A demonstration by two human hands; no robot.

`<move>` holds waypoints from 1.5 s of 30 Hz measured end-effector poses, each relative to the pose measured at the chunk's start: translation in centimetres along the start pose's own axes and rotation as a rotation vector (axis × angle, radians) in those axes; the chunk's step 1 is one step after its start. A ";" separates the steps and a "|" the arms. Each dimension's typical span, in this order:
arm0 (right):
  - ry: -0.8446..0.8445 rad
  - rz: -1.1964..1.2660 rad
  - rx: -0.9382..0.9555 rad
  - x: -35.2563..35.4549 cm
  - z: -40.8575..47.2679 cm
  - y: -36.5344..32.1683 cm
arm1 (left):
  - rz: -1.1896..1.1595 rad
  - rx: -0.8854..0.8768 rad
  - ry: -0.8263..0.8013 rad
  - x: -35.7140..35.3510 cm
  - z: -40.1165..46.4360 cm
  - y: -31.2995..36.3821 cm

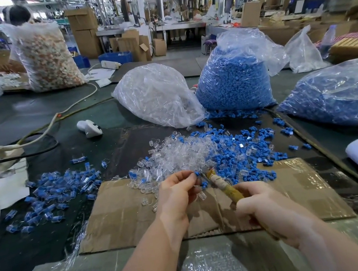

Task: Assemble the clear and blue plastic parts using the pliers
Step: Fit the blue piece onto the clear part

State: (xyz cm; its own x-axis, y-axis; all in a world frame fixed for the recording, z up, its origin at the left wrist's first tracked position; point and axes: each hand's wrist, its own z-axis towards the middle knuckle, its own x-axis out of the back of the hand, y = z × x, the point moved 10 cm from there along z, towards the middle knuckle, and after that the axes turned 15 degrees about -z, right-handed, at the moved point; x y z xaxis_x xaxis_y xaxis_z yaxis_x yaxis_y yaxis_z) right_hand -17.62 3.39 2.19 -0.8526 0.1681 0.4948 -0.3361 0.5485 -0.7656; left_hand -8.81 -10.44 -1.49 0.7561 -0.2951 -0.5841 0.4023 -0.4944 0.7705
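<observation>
left hand (177, 190) pinches a small blue plastic part (197, 174) at its fingertips; right hand (260, 202) grips yellow-handled pliers (222, 183), tip meeting the part, above the cardboard sheet (120, 215)

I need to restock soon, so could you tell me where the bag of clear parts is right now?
In the head view, the bag of clear parts lies centre, beyond the loose pile of clear parts, leaning against the upright bag of blue parts to its right.
</observation>
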 end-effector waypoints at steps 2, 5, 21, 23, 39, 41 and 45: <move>0.157 -0.148 0.037 1.2 0.2 -0.5 | -0.152 0.085 -0.016 -0.3 -0.5 -0.9; 0.324 -0.317 0.017 2.1 0.4 -0.8 | -0.293 0.157 -0.067 -1.4 -1.3 -1.6; -0.085 0.055 -0.075 -1.2 -0.2 0.5 | 0.061 -0.014 0.005 0.5 -0.6 0.5; -0.090 -0.017 -0.074 -1.4 -0.1 0.6 | 0.129 -0.039 -0.005 0.7 -0.4 0.8; -0.162 -0.225 -0.038 -2.0 -0.6 -0.6 | 0.282 -0.067 0.014 1.0 0.0 1.4; -0.172 -0.204 -0.025 -2.2 -0.7 -0.8 | 0.287 -0.074 0.016 0.9 -0.1 1.5; -0.157 -0.187 -0.015 -1.9 -0.6 -0.8 | 0.276 -0.074 0.013 0.8 -0.2 1.7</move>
State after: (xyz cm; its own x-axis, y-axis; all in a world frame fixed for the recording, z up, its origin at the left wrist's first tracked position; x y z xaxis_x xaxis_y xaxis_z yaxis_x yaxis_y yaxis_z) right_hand -15.45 3.16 2.09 -0.8282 -0.0659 0.5565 -0.4890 0.5701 -0.6602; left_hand -7.42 -11.37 -0.61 0.8487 -0.3993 -0.3468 0.2167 -0.3357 0.9167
